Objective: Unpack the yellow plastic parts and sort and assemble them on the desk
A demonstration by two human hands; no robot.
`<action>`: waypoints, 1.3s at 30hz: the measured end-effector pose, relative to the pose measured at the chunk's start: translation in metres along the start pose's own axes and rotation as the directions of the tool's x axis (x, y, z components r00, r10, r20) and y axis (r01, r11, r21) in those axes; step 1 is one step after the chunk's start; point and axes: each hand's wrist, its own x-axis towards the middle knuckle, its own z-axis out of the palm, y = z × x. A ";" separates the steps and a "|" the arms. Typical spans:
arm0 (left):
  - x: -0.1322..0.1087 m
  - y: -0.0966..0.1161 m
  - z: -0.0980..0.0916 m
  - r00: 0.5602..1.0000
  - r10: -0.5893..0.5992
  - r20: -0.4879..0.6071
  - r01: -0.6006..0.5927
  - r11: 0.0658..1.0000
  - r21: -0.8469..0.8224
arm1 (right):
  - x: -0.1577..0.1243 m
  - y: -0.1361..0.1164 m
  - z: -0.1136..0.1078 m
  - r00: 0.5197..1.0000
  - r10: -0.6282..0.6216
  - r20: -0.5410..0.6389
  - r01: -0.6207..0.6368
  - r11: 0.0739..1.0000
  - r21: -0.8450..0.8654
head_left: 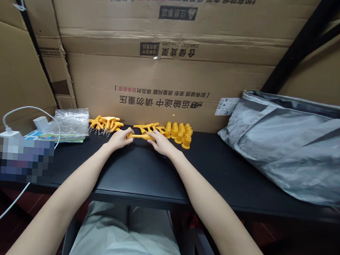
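One yellow twisted piece (136, 136) spans the gap between left hand (121, 139) and right hand (163, 142), its long axis roughly parallel to the nearby far edge of the counter (143, 172); each grip is clamped on one end.

1. The left arm (71, 182) is bare and stretches forward, slanting inward from the lower left.
2. The right arm (214, 201) is bare too and mirrors it, slanting inward from the lower right.
3. The left wrist (107, 148) runs nearly in line with its forearm.
4. The left hand (119, 140) points inward, fingers curled in a grip.
5. The right hand (161, 143) faces it, back upward, thumb and fingers pinched together.
6. The two hands are near each other but apart, at about equal height.
7. The legs (126, 234) lie below, between the forearms.
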 end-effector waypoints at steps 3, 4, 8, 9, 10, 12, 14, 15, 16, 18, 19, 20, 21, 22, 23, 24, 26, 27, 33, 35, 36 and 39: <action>0.000 0.002 -0.002 1.000 -0.011 0.014 0.010 0.999 0.031 | 0.001 0.006 0.004 0.999 -0.050 -0.012 0.050 0.999 0.016; 0.000 0.002 -0.002 1.000 -0.016 0.018 0.015 0.999 0.044 | 0.002 0.008 0.006 0.998 -0.064 -0.016 0.065 0.998 0.024; 0.001 0.000 -0.001 0.999 -0.027 0.019 0.026 0.998 0.052 | 0.002 0.014 0.007 0.995 -0.079 -0.065 0.085 0.992 0.091; 0.001 -0.001 -0.001 0.999 -0.031 0.012 0.031 0.998 0.049 | 0.003 0.016 0.007 0.994 -0.065 -0.086 0.076 0.989 0.124; 0.001 -0.002 -0.001 0.999 -0.036 0.002 0.036 0.998 0.047 | 0.003 0.017 0.006 0.994 -0.046 -0.102 0.062 0.984 0.167; 0.001 -0.004 -0.001 0.999 -0.038 -0.011 0.038 0.998 0.046 | 0.003 0.020 0.002 0.994 0.000 -0.110 0.030 0.962 0.271; 0.002 -0.004 -0.001 0.999 -0.032 -0.012 0.033 0.998 0.051 | 0.004 0.023 -0.001 0.994 0.036 -0.099 0.004 0.927 0.376; 0.002 -0.004 -0.001 1.000 -0.029 -0.012 0.030 0.998 0.055 | 0.003 0.024 -0.003 0.994 0.052 -0.098 -0.006 0.907 0.421; 0.002 -0.004 -0.001 1.000 -0.027 -0.013 0.027 0.998 0.056 | 0.003 0.024 -0.005 0.993 0.071 -0.094 -0.019 0.886 0.464; 0.002 -0.003 -0.001 0.999 -0.023 -0.026 0.024 0.998 0.049 | 0.003 0.022 -0.007 0.990 0.120 -0.070 -0.063 0.837 0.543; 0.002 -0.002 -0.001 0.999 -0.022 -0.033 0.023 0.999 0.040 | 0.002 0.019 -0.008 0.988 0.148 -0.044 -0.096 0.813 0.574; 0.002 -0.002 -0.001 0.999 -0.022 -0.039 0.023 0.999 0.030 | 0.002 0.016 -0.008 0.985 0.175 -0.014 -0.132 0.791 0.598; 0.002 -0.002 0.000 0.999 -0.023 -0.042 0.024 0.999 0.021 | 0.002 0.012 -0.009 0.979 0.201 0.015 -0.168 0.772 0.613; 0.002 -0.002 0.000 0.999 -0.023 -0.044 0.023 1.000 0.014 | 0.002 0.009 -0.009 0.973 0.227 0.037 -0.201 0.758 0.621; 0.002 -0.002 0.000 0.999 -0.021 -0.047 0.021 1.000 0.012 | 0.002 0.005 -0.009 0.966 0.252 0.053 -0.229 0.748 0.623; 0.002 -0.003 0.000 0.999 -0.018 -0.051 0.018 1.000 0.011 | 0.002 0.002 -0.009 0.960 0.274 0.065 -0.253 0.740 0.623; 0.002 -0.004 0.001 0.998 -0.012 -0.062 0.013 1.000 0.013 | 0.003 -0.003 -0.009 0.947 0.311 0.077 -0.289 0.728 0.622; 0.002 -0.004 0.001 0.998 -0.010 -0.068 0.011 1.000 0.015 | 0.003 -0.004 -0.008 0.942 0.325 0.079 -0.302 0.723 0.622; 0.003 -0.004 0.002 0.997 -0.010 -0.080 0.011 1.000 0.019 | 0.004 -0.007 -0.004 0.913 0.403 0.061 -0.347 0.689 0.636; 0.002 -0.004 0.001 0.997 -0.011 -0.076 0.012 1.000 0.020 | 0.004 -0.008 -0.004 0.911 0.410 0.052 -0.348 0.692 0.632; 0.002 -0.003 0.001 0.997 -0.013 -0.076 0.015 1.000 0.023 | 0.004 -0.008 -0.004 0.908 0.415 0.048 -0.350 0.694 0.629; 0.002 -0.002 0.000 0.996 -0.022 -0.082 0.024 0.999 0.022 | 0.004 -0.010 -0.004 0.898 0.439 0.045 -0.365 0.683 0.633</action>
